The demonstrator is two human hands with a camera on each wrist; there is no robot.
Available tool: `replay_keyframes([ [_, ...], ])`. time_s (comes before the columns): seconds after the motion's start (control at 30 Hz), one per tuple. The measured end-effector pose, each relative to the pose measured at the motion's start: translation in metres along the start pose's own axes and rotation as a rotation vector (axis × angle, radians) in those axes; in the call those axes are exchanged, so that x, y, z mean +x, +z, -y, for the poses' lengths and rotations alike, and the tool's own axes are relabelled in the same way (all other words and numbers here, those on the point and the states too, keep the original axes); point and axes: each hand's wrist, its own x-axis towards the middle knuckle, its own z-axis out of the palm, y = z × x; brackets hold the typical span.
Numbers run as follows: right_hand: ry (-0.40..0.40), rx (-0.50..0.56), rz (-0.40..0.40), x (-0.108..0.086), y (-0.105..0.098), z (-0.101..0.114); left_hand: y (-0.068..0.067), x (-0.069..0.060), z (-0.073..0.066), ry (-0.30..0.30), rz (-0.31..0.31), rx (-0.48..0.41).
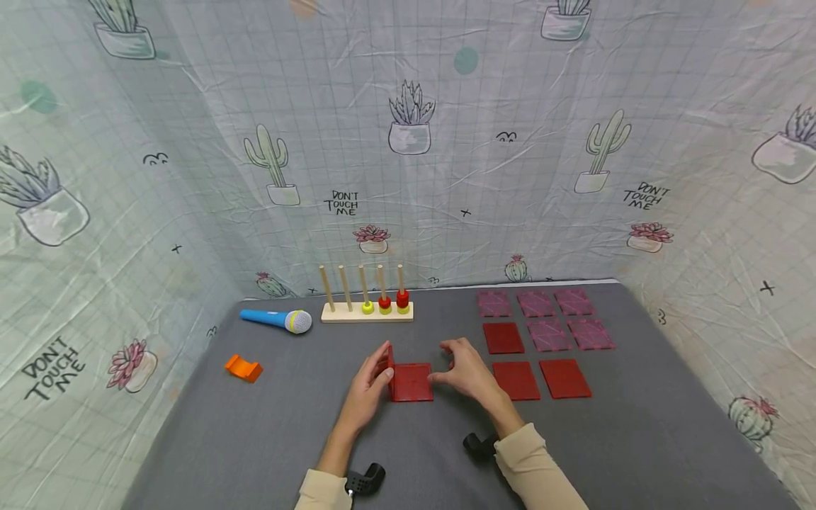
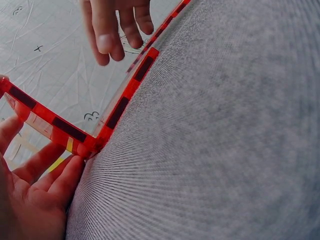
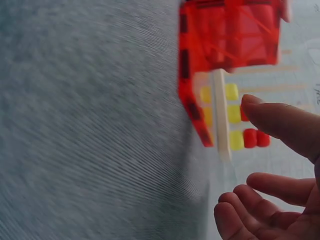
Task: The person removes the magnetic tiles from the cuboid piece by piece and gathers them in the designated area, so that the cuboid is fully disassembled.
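Note:
Two square red magnetic tiles meet at a corner in front of me. One, the flat tile (image 1: 413, 382), lies on the table; the other, the upright tile (image 1: 391, 375), stands along its left edge. My left hand (image 1: 365, 398) holds the upright tile, its fingers against the outer side, as the left wrist view shows up close. My right hand (image 1: 470, 372) hovers at the flat tile's right side, thumb and fingers spread. Nothing is between them in the right wrist view. Whether the right thumb touches the tile's edge is hard to tell.
Right of the hands lie loose red tiles (image 1: 566, 378) and several purple tiles (image 1: 548, 334) in rows. At the back stands a wooden peg counter (image 1: 367, 312) with yellow and red beads. A blue toy microphone (image 1: 274, 319) and an orange curved block (image 1: 244, 368) lie left.

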Motion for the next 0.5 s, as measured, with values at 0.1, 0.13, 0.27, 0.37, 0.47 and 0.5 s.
replay_keyframes([
  [0.1, -0.005, -0.014, 0.041, 0.0, 0.006, 0.0, 0.0, 0.0, 0.0, -0.005, 0.0, 0.001],
  [0.13, -0.004, -0.02, 0.055, 0.001, 0.007, 0.0, 0.0, 0.0, 0.0, -0.009, 0.0, -0.001],
  [0.27, 0.002, -0.044, 0.101, 0.002, 0.013, -0.001, 0.0, 0.0, 0.0, -0.012, 0.001, 0.007],
  [0.37, -0.001, -0.06, 0.12, 0.002, 0.014, -0.002, 0.0, 0.0, 0.0, -0.016, -0.003, 0.01],
  [0.47, -0.014, -0.074, 0.137, 0.003, 0.015, -0.002, 0.0, 0.001, 0.0, -0.018, -0.002, 0.004],
  [0.5, -0.016, -0.075, 0.144, 0.003, 0.014, -0.002, 0.0, 0.001, 0.0, -0.018, -0.002, 0.0],
])
